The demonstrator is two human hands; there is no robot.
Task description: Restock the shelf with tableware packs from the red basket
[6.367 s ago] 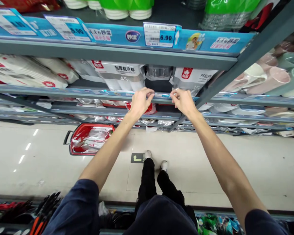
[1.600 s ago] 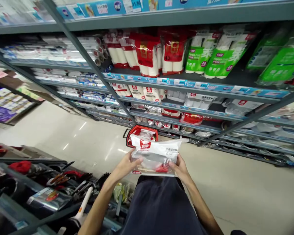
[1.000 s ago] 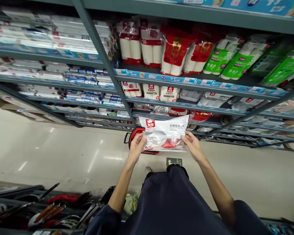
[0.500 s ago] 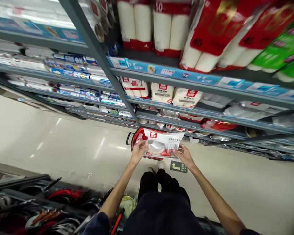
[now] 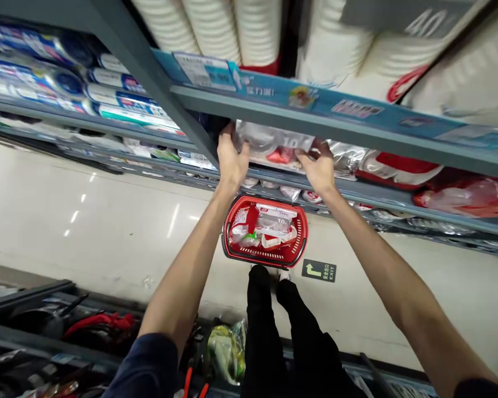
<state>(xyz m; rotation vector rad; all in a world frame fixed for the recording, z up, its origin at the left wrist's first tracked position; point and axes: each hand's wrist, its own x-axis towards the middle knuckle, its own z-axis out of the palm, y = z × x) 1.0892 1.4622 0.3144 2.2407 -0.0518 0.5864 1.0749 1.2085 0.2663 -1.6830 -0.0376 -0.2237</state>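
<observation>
Where the clear packet (image 5: 270, 145) is located: upper middle of the frame, in the shelf gap below the blue label strip (image 5: 269, 91), with red items seen inside.
Left hand (image 5: 233, 163): placed at the packet's left end; fingers closed on it, tips partly shadowed.
Right hand (image 5: 320, 170): placed at the packet's right end; fingers closed on it, thumb and fingers slightly parted.
Red basket (image 5: 299, 243): seen on the floor at mid-frame, below the hands; bagged goods (image 5: 274, 222) contained.
Exit sign (image 5: 319, 271): seen on the floor, right of the basket.
</observation>
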